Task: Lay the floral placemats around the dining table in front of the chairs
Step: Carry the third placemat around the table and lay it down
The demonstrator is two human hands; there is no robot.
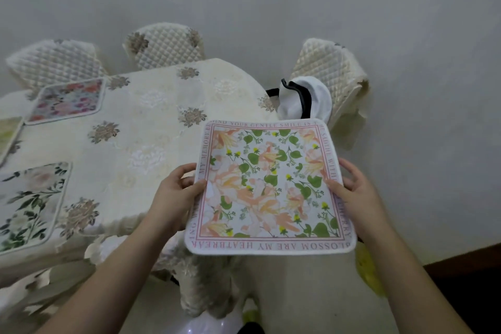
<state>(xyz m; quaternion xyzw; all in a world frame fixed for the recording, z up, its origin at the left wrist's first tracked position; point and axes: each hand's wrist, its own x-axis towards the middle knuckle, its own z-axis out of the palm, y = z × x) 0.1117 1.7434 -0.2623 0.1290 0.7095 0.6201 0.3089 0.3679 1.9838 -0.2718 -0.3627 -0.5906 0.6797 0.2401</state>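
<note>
Both hands, left and right, pinch opposite edges of the peach-flowered placemat, held level. The bare table corner lies ahead-left of the grip, nearer the left hand.

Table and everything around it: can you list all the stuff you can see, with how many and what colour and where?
Held placemat: one, white with peach flowers, green leaves and a pink lettered border, held above the table's near right corner.
Placemats on the table: three; pink and purple one at far left, white one with dark green leaves at near left, greenish one cut off at the left edge.
Table: one, under a cream flowered cloth, left of centre.
Chairs: three, cream quilted covers; two behind the table, one at right.
White cloth with dark trim: one, on the right chair.
Left hand: grips the placemat's left edge.
Right hand: grips its right edge.
</note>
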